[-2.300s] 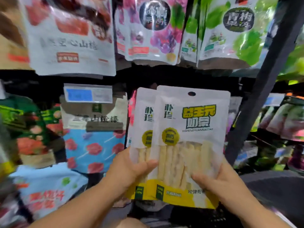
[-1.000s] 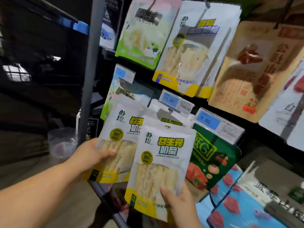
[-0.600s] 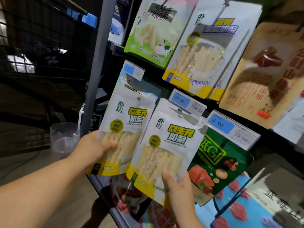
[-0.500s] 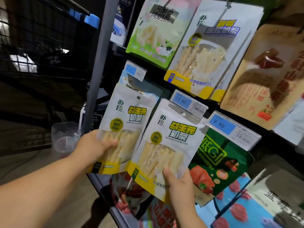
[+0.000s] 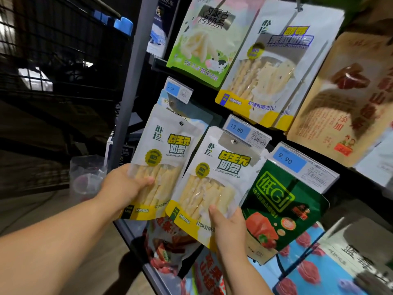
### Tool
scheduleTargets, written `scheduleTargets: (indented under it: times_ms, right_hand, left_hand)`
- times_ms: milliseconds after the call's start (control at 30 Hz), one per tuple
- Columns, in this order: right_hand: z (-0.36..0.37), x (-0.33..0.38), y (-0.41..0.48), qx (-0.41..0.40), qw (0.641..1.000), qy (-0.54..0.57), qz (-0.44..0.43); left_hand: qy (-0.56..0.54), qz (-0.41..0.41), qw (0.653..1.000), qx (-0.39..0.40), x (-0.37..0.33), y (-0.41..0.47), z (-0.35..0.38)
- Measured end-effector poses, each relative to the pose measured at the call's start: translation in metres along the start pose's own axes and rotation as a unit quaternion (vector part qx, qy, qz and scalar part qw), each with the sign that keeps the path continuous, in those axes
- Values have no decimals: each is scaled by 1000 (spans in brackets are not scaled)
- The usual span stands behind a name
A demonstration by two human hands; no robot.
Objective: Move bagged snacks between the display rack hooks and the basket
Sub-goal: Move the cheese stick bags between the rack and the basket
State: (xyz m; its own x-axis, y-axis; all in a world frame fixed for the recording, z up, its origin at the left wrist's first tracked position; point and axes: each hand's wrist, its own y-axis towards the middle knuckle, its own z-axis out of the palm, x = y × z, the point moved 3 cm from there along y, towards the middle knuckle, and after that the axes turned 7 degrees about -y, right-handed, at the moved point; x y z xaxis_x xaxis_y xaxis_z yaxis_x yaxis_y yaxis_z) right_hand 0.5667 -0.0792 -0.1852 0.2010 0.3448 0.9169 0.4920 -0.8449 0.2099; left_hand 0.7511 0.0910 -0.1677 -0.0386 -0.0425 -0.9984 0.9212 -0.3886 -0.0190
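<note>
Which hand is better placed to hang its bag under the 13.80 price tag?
The right, probably. The right hand grips the right bag with its hang hole just below the 13.80 price tag. The left hand holds the left bag further left, below the leftmost 9.90 tag.

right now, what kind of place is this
Most likely a shop's snack aisle: snack bags hang from rack hooks, blue price tags reading 13.80 and 9.90 sit above lower bags, and a black wire basket stands to the left.
</note>
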Motion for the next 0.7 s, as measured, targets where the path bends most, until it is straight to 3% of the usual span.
scheduleTargets:
  times_ms: [700]
  right_hand:
    - [-7,-19,37,-42,995,-74,55]
  left_hand:
    - [-13,-7,1000,27,10,6,3]
